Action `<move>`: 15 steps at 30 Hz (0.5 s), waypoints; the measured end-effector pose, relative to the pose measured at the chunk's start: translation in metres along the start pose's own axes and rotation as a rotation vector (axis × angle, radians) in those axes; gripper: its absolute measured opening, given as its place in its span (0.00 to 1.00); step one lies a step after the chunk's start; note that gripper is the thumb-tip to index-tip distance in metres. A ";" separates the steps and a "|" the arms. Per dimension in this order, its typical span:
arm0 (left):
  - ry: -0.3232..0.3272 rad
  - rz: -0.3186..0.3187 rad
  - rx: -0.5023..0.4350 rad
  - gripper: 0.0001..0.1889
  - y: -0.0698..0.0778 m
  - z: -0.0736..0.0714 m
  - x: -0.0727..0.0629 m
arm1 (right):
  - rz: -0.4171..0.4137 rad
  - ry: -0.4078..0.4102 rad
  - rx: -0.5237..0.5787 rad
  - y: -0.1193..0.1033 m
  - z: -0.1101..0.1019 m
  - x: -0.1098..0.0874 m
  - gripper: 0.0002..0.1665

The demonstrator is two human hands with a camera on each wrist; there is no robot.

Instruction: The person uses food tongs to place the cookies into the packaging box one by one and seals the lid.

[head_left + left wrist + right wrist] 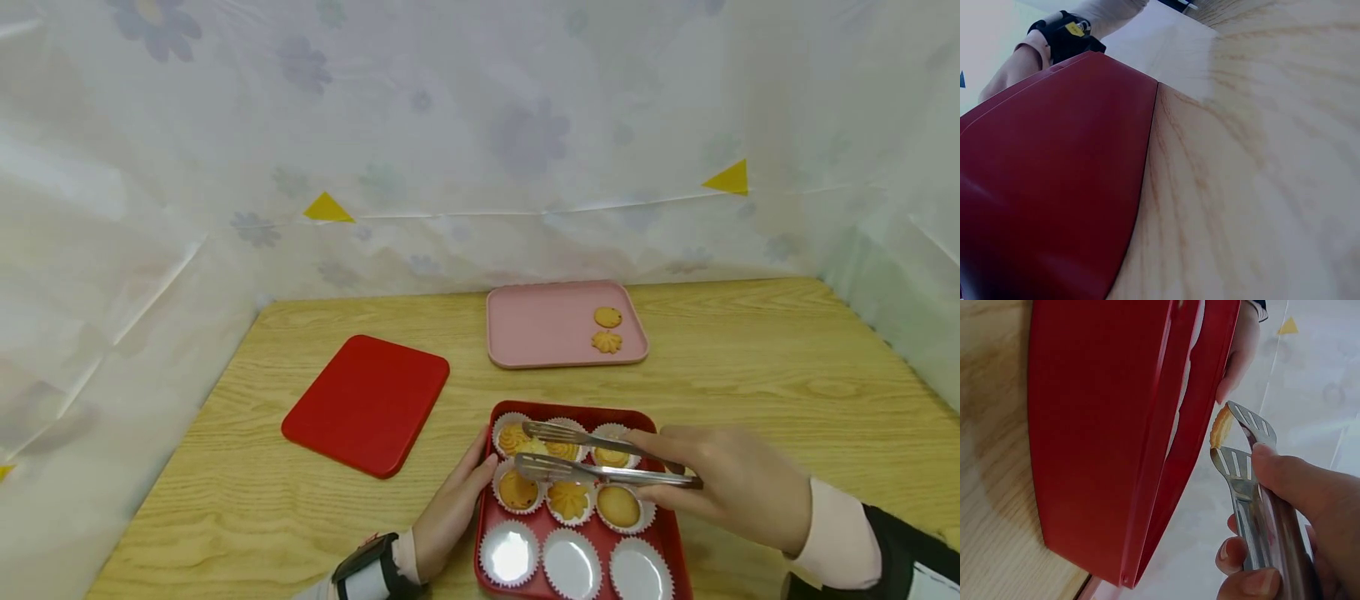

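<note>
My right hand [731, 479] grips metal tongs [607, 473] above a red box [678, 558]. A golden ridged cookie [1221, 427] sits between the slotted tips of the tongs. White paper cups line the box; those in the back and middle rows hold cookies, including a flower-shaped cookie [568, 500] and a round cookie [618, 507]. The front row shows bare cups, such as a white paper cup [510, 553]. Along the box's left side, my left hand [453, 512] rests with fairly straight fingers touching the wall. The left wrist view mostly shows the box's outer wall [1060, 175].
Behind the box lies a pink tray [543, 325] with two cookies [607, 330] at its right end. A flat red lid [367, 404] lies on the wooden table [225, 500] to the left. A floral sheet [480, 150] hangs around the table's back and sides.
</note>
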State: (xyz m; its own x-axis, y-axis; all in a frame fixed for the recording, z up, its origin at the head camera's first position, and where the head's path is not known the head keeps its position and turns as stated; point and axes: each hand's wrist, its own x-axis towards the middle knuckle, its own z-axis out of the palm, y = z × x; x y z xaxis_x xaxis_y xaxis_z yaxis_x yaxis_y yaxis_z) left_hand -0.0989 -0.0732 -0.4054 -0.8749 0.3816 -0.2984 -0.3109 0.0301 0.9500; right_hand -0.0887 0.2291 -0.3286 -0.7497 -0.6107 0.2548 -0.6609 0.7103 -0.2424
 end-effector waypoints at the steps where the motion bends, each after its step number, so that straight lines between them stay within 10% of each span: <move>1: 0.002 0.000 0.000 0.35 0.000 0.000 0.000 | 0.002 -0.007 0.010 -0.002 0.001 -0.001 0.30; 15: 0.022 -0.003 0.008 0.34 0.000 0.001 -0.001 | 0.029 -0.181 0.111 -0.021 0.011 -0.013 0.30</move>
State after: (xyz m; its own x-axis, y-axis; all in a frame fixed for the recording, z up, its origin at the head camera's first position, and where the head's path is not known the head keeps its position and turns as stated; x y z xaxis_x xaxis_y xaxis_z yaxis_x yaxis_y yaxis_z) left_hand -0.0978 -0.0723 -0.4046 -0.8817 0.3612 -0.3034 -0.3109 0.0387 0.9496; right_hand -0.0659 0.2184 -0.3369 -0.7557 -0.6504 0.0767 -0.6309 0.6915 -0.3517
